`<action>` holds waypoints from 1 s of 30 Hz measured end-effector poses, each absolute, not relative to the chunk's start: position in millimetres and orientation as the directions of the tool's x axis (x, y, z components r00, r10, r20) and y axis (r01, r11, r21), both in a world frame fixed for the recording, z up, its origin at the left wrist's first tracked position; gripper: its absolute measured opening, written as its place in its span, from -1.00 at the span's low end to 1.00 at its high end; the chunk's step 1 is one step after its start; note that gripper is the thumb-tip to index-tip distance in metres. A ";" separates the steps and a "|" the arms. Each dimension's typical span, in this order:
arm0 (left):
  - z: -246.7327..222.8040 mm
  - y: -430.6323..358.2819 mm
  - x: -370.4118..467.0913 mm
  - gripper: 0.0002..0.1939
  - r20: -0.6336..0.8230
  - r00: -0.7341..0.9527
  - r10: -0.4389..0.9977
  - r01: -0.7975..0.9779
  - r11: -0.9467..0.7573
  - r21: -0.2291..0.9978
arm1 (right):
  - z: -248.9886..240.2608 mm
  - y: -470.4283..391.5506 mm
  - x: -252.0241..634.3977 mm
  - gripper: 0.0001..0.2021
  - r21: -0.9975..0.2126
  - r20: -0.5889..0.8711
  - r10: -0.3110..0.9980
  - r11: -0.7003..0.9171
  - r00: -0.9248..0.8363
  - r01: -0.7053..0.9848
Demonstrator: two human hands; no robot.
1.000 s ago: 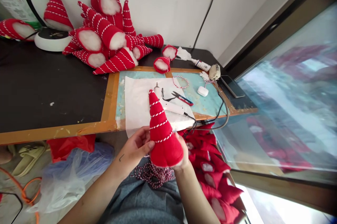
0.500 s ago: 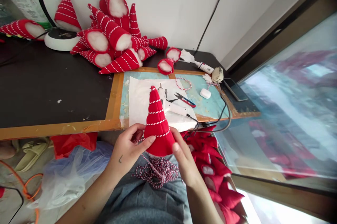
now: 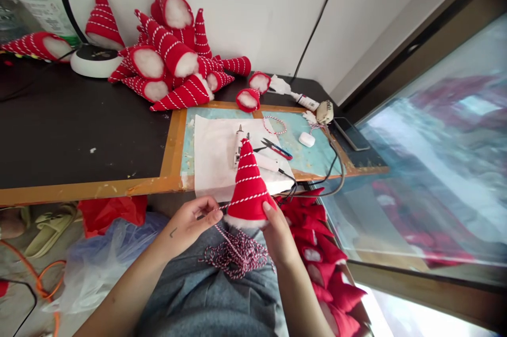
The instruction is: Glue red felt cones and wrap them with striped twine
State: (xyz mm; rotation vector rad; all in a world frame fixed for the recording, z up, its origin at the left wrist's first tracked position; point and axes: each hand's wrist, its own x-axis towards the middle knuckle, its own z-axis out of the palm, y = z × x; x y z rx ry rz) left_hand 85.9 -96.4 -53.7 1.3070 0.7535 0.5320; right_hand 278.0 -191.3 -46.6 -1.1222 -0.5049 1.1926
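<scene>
A red stuffed cone hat [image 3: 250, 184], wound with red-and-white cord, stands tip up in front of the table edge. My right hand [image 3: 277, 226] grips its lower right side, thumb on the front. To its left, my left hand [image 3: 198, 221] pinches the twisted cord [image 3: 223, 208], which runs taut to the hat's lower left side. White stuffing shows along the bottom rim. The rest of the cord lies in a loose heap [image 3: 240, 255] on my lap. Behind the hat a white glue gun [image 3: 238, 149] lies partly hidden on a white sheet [image 3: 209, 157].
Finished-looking cord-wound cones [image 3: 170, 57] are piled at the back by a lamp base [image 3: 95, 61]. Thread snips [image 3: 278, 149], a cord ring [image 3: 274, 125], a white case [image 3: 307, 139] and a phone [image 3: 351, 133] lie on the right. Red cones [image 3: 317, 252] fill a box below.
My left hand has left the hat and drawn the cord out leftward. The hat has turned and shifted slightly right, held by my right hand alone.
</scene>
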 end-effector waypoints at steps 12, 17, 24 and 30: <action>-44.5 -111.2 72.7 -0.62 -0.066 0.340 0.938 -0.044 0.086 0.995 | -44.9 -190.0 278.9 -0.57 -0.768 -0.276 0.919 -0.036 0.280 -0.639; -35.0 -104.8 78.1 -0.64 0.021 0.236 0.971 0.017 -0.026 1.000 | -41.5 -189.0 281.0 -0.61 -0.722 -0.300 0.914 -0.030 0.274 -0.691; -40.9 -106.6 103.3 -0.58 -0.103 0.383 0.918 -0.032 0.124 0.992 | -53.7 -188.0 282.3 -0.62 -0.734 -0.293 0.901 0.003 0.321 -0.679; -45.9 -100.9 120.6 -0.55 -0.122 0.548 0.827 -0.107 0.213 0.971 | -60.5 -182.1 276.8 -0.58 -0.710 -0.318 0.899 -0.015 0.302 -0.704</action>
